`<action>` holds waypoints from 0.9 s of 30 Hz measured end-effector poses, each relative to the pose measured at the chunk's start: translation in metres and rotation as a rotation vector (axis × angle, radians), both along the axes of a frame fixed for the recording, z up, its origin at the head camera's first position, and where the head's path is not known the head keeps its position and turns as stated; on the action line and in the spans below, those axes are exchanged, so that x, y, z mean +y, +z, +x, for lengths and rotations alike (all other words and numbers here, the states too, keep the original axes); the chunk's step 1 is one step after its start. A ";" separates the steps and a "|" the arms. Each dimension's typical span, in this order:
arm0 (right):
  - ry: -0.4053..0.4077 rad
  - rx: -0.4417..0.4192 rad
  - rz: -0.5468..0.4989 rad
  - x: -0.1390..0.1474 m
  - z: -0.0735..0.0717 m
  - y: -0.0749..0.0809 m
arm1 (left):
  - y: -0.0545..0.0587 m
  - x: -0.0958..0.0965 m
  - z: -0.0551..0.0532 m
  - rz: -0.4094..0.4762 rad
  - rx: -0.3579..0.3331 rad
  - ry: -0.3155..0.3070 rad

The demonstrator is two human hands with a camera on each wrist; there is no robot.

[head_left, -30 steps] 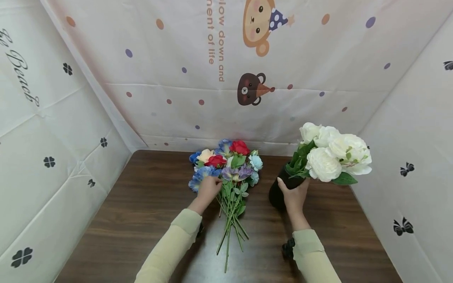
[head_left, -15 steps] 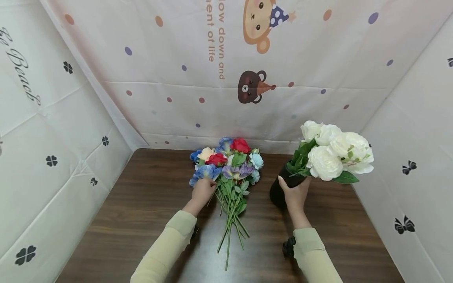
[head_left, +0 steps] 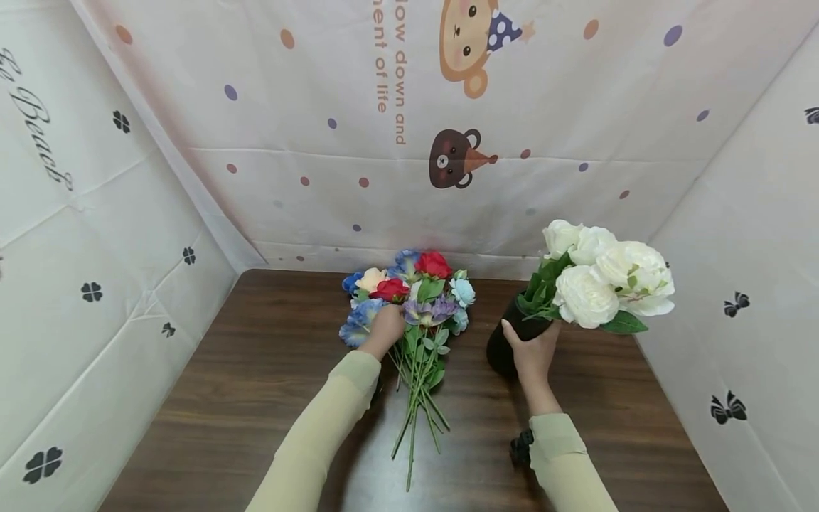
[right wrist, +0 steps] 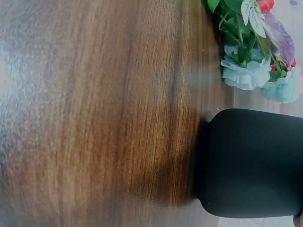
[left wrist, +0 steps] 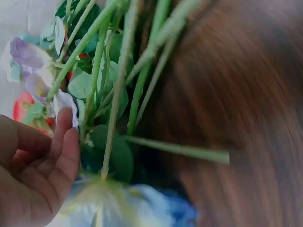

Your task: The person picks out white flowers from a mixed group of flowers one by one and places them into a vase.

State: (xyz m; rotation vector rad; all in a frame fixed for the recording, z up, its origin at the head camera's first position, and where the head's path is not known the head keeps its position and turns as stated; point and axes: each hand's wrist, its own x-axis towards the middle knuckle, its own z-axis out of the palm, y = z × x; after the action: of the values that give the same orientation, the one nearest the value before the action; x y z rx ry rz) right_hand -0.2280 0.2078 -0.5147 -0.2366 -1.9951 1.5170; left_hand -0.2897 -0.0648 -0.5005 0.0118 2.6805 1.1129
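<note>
Artificial flowers with long green stems (head_left: 416, 398) lie in a bunch on the table. Among their heads are a red rose (head_left: 434, 264), a purple flower (head_left: 441, 311) and a ruffled blue flower (head_left: 358, 326). My left hand (head_left: 387, 328) reaches between the blue and purple heads. In the left wrist view its fingers (left wrist: 71, 151) are loosely bent beside the stems, with nothing plainly gripped; contact with the purple petals is unclear. My right hand (head_left: 536, 355) grips a black vase (head_left: 502, 350) of white flowers (head_left: 585, 295), its thumb on the near side.
The dark wooden table (head_left: 256, 398) has a white patterned cloth (head_left: 307, 213) standing behind it and at both sides. Light blue flowers (right wrist: 246, 73) lie close to the vase in the right wrist view. A dark strap (head_left: 521, 448) sits at the right wrist.
My left hand drew slightly left, then moved right and farther in among the flower heads. The right hand and the vase stay in place.
</note>
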 end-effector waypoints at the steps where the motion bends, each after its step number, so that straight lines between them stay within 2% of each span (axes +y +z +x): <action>1: 0.002 -0.005 -0.001 0.000 0.001 0.000 | -0.001 0.001 -0.001 0.023 -0.028 0.005; 4: 0.005 -0.013 -0.016 0.000 0.002 -0.001 | -0.007 0.003 -0.003 0.082 -0.073 0.001; 7: -0.002 -0.008 -0.018 0.001 0.001 -0.001 | -0.011 0.004 -0.004 0.101 -0.050 0.017; 10: -0.004 -0.002 -0.016 0.002 -0.001 -0.001 | -0.013 0.005 -0.008 0.021 0.002 0.057; 13: 0.001 0.000 -0.014 0.002 -0.002 -0.001 | -0.014 0.007 -0.016 -0.076 -0.011 0.074; 16: -0.005 0.000 -0.006 0.002 -0.002 -0.002 | -0.016 0.010 -0.025 -0.176 -0.032 0.056; 21: -0.013 0.005 0.012 0.002 -0.003 -0.005 | -0.021 0.016 -0.032 -0.340 0.051 0.077; 27: -0.018 0.012 0.010 0.002 -0.004 -0.004 | -0.024 0.020 -0.035 -0.397 0.090 0.103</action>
State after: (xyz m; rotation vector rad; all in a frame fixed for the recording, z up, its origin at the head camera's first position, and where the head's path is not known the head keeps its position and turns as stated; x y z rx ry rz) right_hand -0.2315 0.2097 -0.5187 -0.2398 -1.9859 1.4934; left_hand -0.3243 -0.0446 -0.5249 -0.1497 2.9634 0.5994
